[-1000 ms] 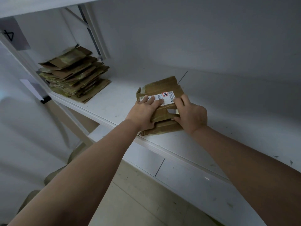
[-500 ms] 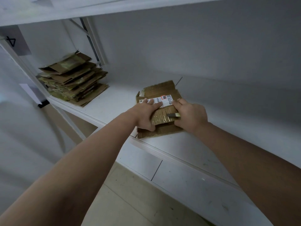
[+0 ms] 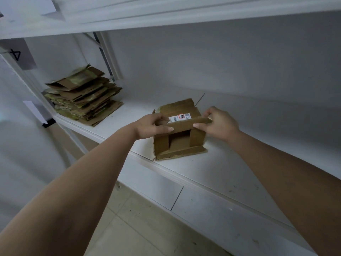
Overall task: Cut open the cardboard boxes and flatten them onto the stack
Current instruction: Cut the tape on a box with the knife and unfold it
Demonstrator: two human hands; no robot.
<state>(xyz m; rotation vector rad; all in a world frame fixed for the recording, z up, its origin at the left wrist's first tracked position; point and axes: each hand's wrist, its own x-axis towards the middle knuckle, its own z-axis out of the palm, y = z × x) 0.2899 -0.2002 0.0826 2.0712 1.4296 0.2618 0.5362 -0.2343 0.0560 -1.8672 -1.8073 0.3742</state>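
Both arms out: left hand (image 3: 151, 126) & right hand (image 3: 217, 124) pinch box (image 3: 180, 141) top flap.

White shelf (image 3: 230, 169) before me, grey wall (image 3: 212, 58) behind it, another shelf board (image 3: 129, 19) above, paper tag marked 4 (image 3: 17, 54) on its left post, pale tiled floor (image 3: 140, 231) beneath.

1. A white shelf (image 3: 230, 174) runs from 9 o'clock down toward 4 o'clock, its front edge facing the floor.
2. At about 10 o'clock on it lies a stack of flattened cardboard boxes (image 3: 86, 100), resting directly on the board near its left end.
3. Near the centre, close to the front edge, stands 1 cardboard box (image 3: 180, 145), well apart from the stack, its near end open with flaps spread.
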